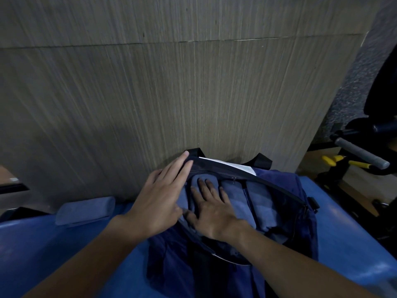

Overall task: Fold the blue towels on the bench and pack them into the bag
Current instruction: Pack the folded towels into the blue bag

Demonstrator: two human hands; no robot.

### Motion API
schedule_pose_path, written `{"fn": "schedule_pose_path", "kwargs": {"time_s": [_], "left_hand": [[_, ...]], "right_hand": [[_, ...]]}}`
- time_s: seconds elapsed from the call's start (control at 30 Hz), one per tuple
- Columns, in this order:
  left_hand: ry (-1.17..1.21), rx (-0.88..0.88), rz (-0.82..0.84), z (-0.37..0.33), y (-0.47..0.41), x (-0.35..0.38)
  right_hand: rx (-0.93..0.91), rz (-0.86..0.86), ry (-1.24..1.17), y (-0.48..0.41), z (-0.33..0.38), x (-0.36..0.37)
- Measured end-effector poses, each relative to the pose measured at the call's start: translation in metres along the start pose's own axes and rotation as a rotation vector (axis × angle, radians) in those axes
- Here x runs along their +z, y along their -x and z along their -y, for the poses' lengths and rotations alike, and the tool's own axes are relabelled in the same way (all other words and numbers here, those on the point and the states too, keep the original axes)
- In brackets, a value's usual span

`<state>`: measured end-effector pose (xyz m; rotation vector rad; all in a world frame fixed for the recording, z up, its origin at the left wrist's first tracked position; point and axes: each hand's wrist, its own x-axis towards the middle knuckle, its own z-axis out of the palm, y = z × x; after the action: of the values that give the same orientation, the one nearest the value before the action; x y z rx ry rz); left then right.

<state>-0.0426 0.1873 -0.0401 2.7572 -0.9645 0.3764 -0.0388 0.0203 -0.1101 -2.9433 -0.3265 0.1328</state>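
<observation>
On the blue bench [53, 244], the navy bag [285, 237] lies unzipped with folded blue towels [260, 201] packed inside. The right hand [211, 214] presses flat on the leftmost one, fingers straight, and the left hand [159, 203] rests open-fingered on the bag's rim beside it. Farther left, another folded towel [84, 209] lies by the wall [150, 93].

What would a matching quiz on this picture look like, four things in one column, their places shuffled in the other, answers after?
Things
1. left hand
2. right hand
3. folded towel
4. grey bar

Places
A. on the bench, left of the bag
B. flat on a packed towel in the bag
C. beyond the bench, far right
D. straight fingers on the bag's far rim

Pairs: 1-D, 2-B, 3-A, 4-C.
</observation>
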Motion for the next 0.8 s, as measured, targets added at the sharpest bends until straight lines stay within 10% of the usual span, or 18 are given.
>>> {"fn": "schedule_pose_path", "kwargs": {"time_s": [0.57, 0.8], "left_hand": [[0.503, -0.165, -0.178, 0.036, 0.034, 0.002], [0.290, -0.620, 0.260, 0.123, 0.128, 0.029]], "right_hand": [[-0.366, -0.524, -0.080, 0.042, 0.050, -0.042], [-0.486, -0.356, -0.132, 0.004, 0.127, -0.028]]}}
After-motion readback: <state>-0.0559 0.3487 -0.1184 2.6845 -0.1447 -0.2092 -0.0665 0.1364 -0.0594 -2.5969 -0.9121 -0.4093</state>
